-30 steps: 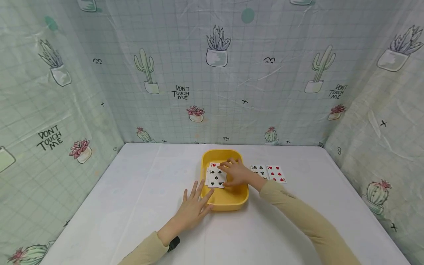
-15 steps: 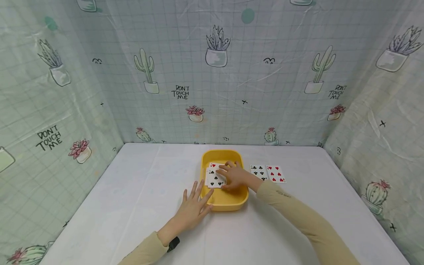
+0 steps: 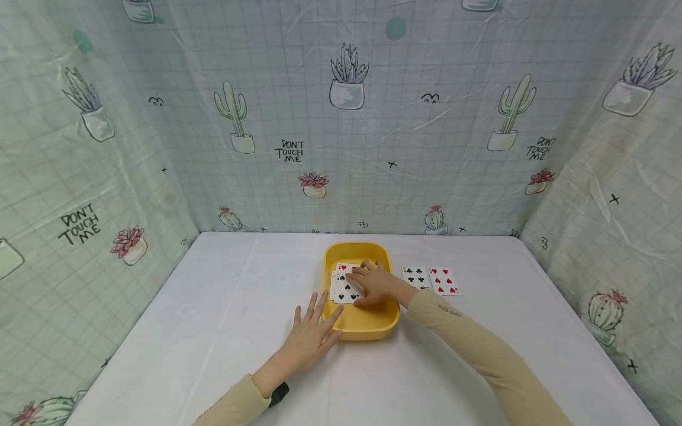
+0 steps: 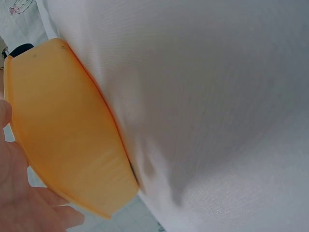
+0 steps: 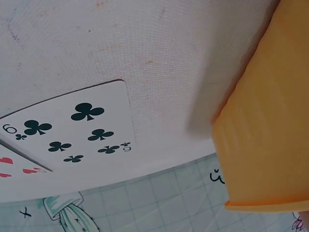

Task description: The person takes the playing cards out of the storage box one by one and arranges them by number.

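A yellow plastic tub (image 3: 367, 332) stands on the white table. Face-up playing cards lie in it, with a spades card (image 3: 346, 291) on top and a hearts card (image 3: 343, 267) poking out behind. My right hand (image 3: 379, 285) reaches into the tub over the right part of these cards, fingers bent and thumb near their front edge; whether it pinches a card is hidden. My left hand (image 3: 309, 340) spreads its fingers against the tub's left front side. In the left wrist view, its fingers (image 4: 46, 195) touch the tub's rim.
Right of the tub, a six of clubs (image 3: 415, 277) and a six of hearts (image 3: 443, 281) lie side by side on the table (image 3: 240, 284). A plant-patterned cloth (image 3: 394, 195) walls the table's back and sides. A dark wristband (image 3: 279, 393) circles the left wrist.
The right hand has shifted slightly left and lower over the cards, covering more of the spades card. The left hand and the tub have stayed in place.
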The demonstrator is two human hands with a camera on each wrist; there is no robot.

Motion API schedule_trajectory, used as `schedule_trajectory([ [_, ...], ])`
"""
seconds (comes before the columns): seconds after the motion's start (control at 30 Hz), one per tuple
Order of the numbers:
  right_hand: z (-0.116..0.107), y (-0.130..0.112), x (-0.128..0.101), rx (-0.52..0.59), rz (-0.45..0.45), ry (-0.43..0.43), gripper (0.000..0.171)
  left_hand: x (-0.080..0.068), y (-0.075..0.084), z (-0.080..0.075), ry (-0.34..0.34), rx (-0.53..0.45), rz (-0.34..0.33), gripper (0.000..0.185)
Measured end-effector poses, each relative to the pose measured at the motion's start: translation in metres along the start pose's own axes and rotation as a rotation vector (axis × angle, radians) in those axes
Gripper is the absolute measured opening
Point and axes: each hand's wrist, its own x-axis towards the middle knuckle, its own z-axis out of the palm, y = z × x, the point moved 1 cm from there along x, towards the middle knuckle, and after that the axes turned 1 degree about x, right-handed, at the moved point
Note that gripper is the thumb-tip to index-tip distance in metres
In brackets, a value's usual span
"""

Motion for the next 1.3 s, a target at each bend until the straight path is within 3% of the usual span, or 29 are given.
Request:
schedule_trajectory([
  [0.4, -0.005, -0.002, -0.002, 0.013, -0.013, 0.054, 0.076, 0.001, -0.001, 0.002, 0.001, 0.004, 0.001, 0.053],
  [1.07, -0.013, -0.004, 0.002, 0.003, 0.024, 0.055, 0.087, 0.001, -0.001, 0.001, 0.016, 0.000, 0.001, 0.053],
  [1.3, -0.013, -0.006, 0.002, 0.053, 0.052, 0.049, 0.089, 0.000, -0.001, 0.002, 0.012, 0.007, 0.000, 0.053],
])
